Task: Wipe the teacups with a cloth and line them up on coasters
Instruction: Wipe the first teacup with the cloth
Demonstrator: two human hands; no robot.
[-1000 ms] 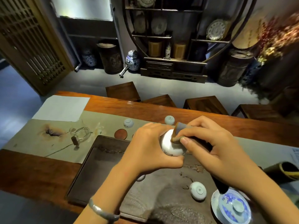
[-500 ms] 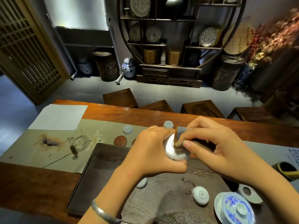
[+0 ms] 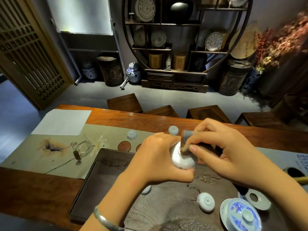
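Head camera looks forward and down (close) over the hands [image 3: 191, 157].

the left hand [image 3: 160, 157] grips a small white porcelain teacup [image 3: 182, 160] above the far edge of the dark carved wooden tea tray [image 3: 100, 179], while the right hand [image 3: 223, 152] pinches a folded brown cloth [image 3: 186, 139] against it. two upturned white cups [image 3: 173, 130] stand on the grey-green painted table runner [image 3: 55, 157] beside a round reddish-brown coaster [image 3: 124, 146]. another white cup [image 3: 206, 201] lies near the tray's right end, beside a blue-and-white lidded porcelain gaiwan [image 3: 241, 214].
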